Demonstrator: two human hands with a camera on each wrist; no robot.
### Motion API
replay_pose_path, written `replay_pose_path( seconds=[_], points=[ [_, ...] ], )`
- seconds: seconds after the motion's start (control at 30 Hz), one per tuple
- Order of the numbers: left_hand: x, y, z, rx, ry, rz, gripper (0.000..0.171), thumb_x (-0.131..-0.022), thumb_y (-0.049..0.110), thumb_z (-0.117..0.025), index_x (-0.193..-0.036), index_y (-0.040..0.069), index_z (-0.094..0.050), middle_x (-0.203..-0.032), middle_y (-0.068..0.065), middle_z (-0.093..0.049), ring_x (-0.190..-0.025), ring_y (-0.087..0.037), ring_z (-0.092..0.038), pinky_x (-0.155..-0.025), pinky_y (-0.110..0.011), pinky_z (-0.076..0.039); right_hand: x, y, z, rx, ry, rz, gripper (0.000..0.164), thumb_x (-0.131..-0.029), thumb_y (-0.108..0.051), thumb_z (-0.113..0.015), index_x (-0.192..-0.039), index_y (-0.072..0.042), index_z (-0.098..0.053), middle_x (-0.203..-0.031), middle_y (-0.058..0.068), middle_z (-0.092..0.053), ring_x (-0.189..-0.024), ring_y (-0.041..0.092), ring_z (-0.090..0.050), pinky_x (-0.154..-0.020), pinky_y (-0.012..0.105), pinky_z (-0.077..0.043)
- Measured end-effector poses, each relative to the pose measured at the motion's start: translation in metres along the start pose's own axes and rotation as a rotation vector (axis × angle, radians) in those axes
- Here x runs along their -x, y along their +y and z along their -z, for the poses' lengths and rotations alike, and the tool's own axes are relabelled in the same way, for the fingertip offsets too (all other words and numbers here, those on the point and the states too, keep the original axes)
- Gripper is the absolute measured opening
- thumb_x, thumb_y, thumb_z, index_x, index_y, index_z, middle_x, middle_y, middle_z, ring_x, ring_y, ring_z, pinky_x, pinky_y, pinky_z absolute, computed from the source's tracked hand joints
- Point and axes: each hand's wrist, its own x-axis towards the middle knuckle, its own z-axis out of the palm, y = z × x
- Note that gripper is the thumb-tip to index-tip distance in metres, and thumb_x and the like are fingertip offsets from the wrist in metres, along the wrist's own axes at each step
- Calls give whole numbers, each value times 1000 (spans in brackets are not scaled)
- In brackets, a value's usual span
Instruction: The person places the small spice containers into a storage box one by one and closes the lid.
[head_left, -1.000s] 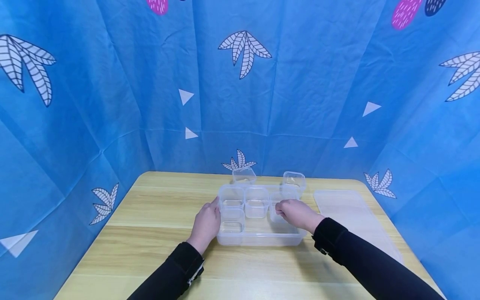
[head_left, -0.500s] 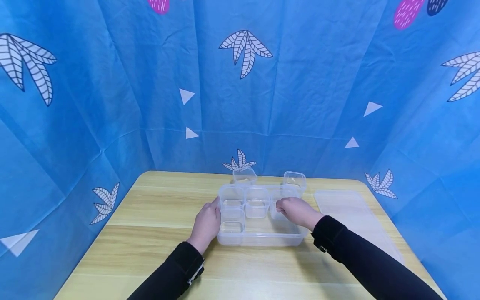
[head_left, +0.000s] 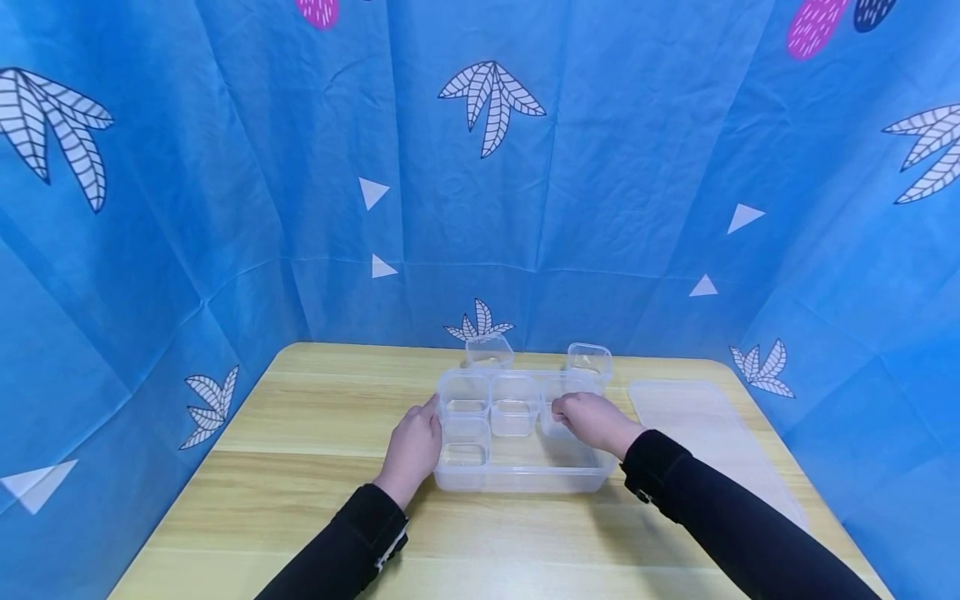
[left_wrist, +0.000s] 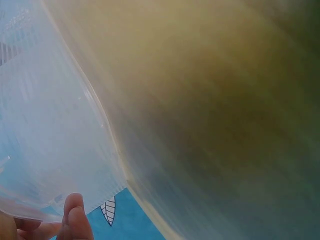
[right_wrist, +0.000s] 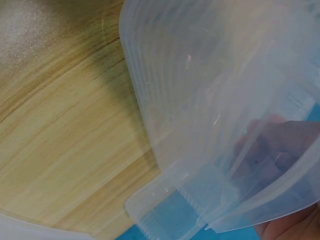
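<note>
A large clear plastic storage box (head_left: 525,479) sits on the table, with small clear square containers inside. Two of them, a left one (head_left: 463,393) and a middle one (head_left: 514,406), fill part of its far row, and a third container (head_left: 465,442) sits at near left. My left hand (head_left: 412,450) grips the large box by its left wall; its fingertips (left_wrist: 75,205) lie against the outside in the left wrist view. With curled fingers, my right hand (head_left: 596,423) pinches another small container (head_left: 549,421) at the far right inside the box. Through the translucent wall, those right fingers (right_wrist: 265,155) look blurred.
Behind the box stand two more small containers, a left one (head_left: 489,352) and a right one (head_left: 589,358). A flat translucent lid (head_left: 712,433) lies on the wooden table (head_left: 300,467) at right, partly under my right sleeve. Blue patterned curtain (head_left: 480,208) surrounds the table's back and sides.
Both hands and the containers stay nearly where they were. The head view shifts very slightly, and the right wrist tilts a touch.
</note>
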Motion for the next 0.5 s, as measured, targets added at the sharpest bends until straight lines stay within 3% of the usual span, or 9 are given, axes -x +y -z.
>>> replay_pose_path(
  seconds=[0.5],
  points=[
    [0,0,1,-3,1,-11,43,-105,12,-46,-145,-3,-47,-108,-20,-65,-90,-24,-64,-83,-42,-56,-2,0,1,-17,-1,-26,44,-85,15,-49,-70,-17,-23,-71,-8,-11,-61,10,-20,-61,26,-18]
  ],
)
